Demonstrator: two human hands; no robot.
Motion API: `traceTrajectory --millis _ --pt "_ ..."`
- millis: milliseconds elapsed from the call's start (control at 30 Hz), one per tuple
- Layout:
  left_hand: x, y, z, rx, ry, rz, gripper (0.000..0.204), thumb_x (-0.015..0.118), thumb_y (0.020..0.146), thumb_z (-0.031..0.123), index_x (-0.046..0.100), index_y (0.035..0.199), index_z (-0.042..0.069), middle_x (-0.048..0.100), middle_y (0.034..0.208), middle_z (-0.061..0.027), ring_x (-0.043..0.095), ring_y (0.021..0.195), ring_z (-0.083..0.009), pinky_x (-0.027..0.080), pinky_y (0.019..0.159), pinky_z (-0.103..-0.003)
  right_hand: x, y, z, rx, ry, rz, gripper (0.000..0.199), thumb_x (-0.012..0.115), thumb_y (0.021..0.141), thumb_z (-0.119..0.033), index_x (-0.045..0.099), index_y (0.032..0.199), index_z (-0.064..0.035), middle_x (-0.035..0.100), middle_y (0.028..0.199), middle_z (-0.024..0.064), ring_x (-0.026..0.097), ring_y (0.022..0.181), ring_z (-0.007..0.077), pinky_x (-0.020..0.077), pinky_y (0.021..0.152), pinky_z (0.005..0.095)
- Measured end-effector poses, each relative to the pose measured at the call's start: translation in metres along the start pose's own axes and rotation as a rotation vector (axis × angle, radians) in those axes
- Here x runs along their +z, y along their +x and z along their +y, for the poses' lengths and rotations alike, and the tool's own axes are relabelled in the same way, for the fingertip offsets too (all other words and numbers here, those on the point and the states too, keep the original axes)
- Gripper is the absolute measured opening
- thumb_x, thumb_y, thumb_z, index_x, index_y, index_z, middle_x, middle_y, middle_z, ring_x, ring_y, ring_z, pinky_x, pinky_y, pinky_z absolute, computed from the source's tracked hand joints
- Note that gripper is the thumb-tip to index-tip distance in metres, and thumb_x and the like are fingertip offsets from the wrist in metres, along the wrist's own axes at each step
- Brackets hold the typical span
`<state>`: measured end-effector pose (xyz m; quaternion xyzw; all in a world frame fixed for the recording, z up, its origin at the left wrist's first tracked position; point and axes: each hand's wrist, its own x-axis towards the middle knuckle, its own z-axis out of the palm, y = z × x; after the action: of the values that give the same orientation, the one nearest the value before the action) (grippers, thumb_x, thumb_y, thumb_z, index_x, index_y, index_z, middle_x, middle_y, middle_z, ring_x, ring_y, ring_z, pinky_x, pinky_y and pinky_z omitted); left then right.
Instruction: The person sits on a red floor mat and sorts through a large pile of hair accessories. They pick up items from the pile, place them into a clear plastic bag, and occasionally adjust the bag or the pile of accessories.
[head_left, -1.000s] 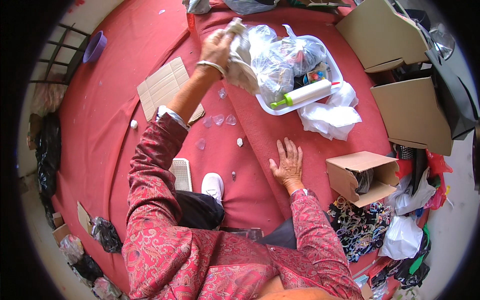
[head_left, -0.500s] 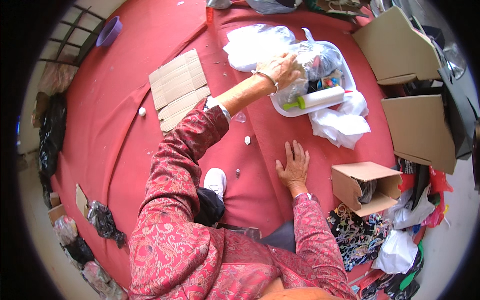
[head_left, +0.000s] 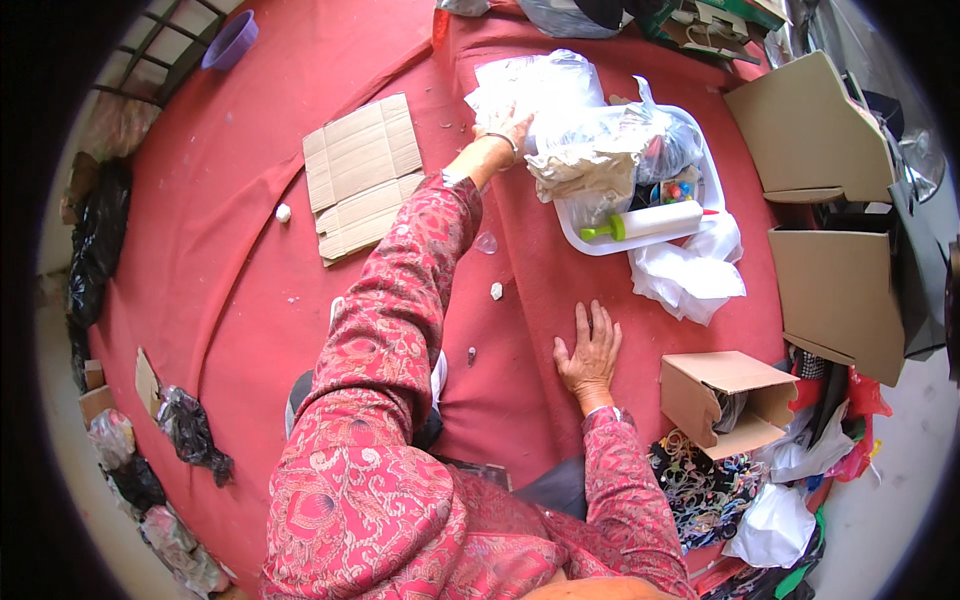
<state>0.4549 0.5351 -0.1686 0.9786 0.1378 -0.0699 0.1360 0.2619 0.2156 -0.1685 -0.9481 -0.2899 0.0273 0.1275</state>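
Observation:
My left hand (head_left: 503, 132), with a bracelet at its wrist, reaches to the near left edge of a white plastic bag (head_left: 545, 85). Its fingers look stretched out and spread against the bag, though their tips show poorly. Beside that bag stands a white plastic tray (head_left: 590, 245). In it lie a crumpled cream-coloured piece (head_left: 585, 170), a clear knotted bag (head_left: 665, 145) and a white cylinder with a green handle (head_left: 655, 220). My right hand (head_left: 590, 355) rests flat on the red cloth (head_left: 520, 350), fingers apart, holding nothing.
Flattened cardboard (head_left: 365, 175) lies left of my left arm. An open cardboard box (head_left: 725, 400) stands right of my right hand, above a heap of colourful cords (head_left: 700, 490). Larger boxes (head_left: 815, 130) line the right side. A white crumpled bag (head_left: 690, 275) touches the tray.
My left hand has moved left off the tray's contents to the white bag's edge, uncovering the crumpled cream-coloured piece. My right hand stays flat on the cloth. The whole view has shifted slightly.

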Motion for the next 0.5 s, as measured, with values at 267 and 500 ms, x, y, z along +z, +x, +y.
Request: traceTrajectory --millis 267,500 --pt "0.003 0.038 -0.036 -0.125 -0.123 0.291 0.029 0.047 0.080 0.012 0.055 0.108 0.013 0.061 0.095 -0.0178 0.061 0.083 -0.0335 0.050 0.073 -0.041 0.003 -0.001 0.000 0.009 0.001 -0.018 0.068 0.059 0.070 -0.034 0.035 0.129 -0.0106 0.029 0.134 0.0120 0.028 0.123 0.0276 0.0191 0.102 0.0489" --pt "-0.065 0.041 -0.045 -0.174 -0.659 0.777 0.025 0.051 0.072 0.011 0.061 0.095 0.010 0.062 0.084 -0.0185 0.061 0.081 -0.0324 0.048 0.072 -0.039 0.003 -0.001 0.001 0.006 -0.013 -0.002 0.068 0.058 0.071 -0.035 0.034 0.129 -0.0106 0.029 0.134 0.0122 0.028 0.123 0.0279 0.0194 0.102 0.0485"
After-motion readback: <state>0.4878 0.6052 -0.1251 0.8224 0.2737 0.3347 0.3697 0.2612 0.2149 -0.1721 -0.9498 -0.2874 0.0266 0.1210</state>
